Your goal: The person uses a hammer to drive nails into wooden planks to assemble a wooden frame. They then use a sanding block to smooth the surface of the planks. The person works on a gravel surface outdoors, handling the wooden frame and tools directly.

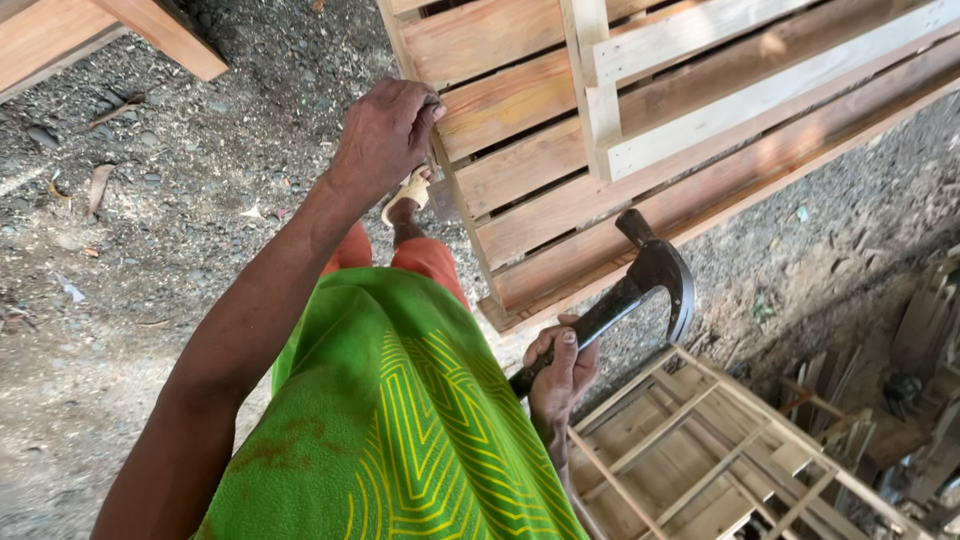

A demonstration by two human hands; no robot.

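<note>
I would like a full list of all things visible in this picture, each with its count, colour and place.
slatted wooden frame: one, pale brown, upper centre to right, standing on the ground
claw hammer: one, black, centre right, head raised beside the frame
small wooden crate frame: one, light wood, lower right on the ground
wooden beam: one, reddish brown, upper left corner
wood scraps: several, greyish, far right edge
gravel ground: grey, left side and right of the frame
green garment: one, green with yellow lines, lower centre
foot: one visible, in a light sandal, by the frame edge
left hand: gripping the frame's edge post
right hand: holding the hammer handle
</note>
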